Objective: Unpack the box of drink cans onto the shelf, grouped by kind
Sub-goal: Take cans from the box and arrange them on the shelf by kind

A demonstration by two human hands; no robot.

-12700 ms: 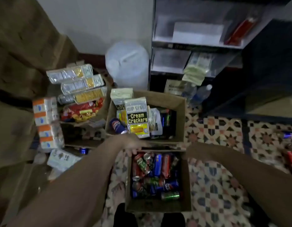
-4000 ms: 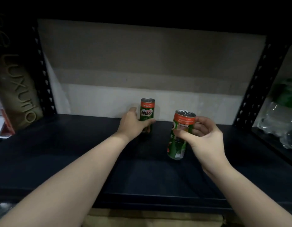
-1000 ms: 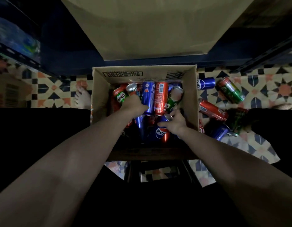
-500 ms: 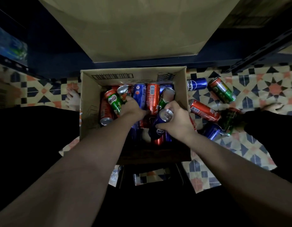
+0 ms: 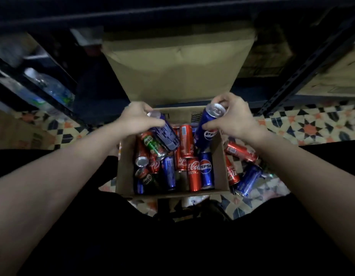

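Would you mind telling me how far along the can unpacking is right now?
Early days. No shelved cans show in this view. In hand: the left hand and the right hand each lift a blue can, the right one a Pepsi can. Left: the box still holds many mixed cans, and more lie on the floor.

Your stock, by material:
- Box [image 5: 124, 168]: plain brown cardboard, matt, with printed black marks on the far wall.
- Blue Pepsi can [image 5: 207, 129] in your right hand [image 5: 235, 118]: glossy painted metal with a bare silvery top.
- Blue can [image 5: 166, 134] in your left hand [image 5: 136, 118]: the same shiny metal.
- Red Coca-Cola can [image 5: 193, 174] and green Milo can [image 5: 152, 145] in the box: glossy, reflective metal.
- Floor [image 5: 312, 126]: smooth patterned tile.
- Shelf frame [image 5: 304, 72]: dark matt perforated metal.
- Bottle [image 5: 51, 88] at your left: clear plastic.
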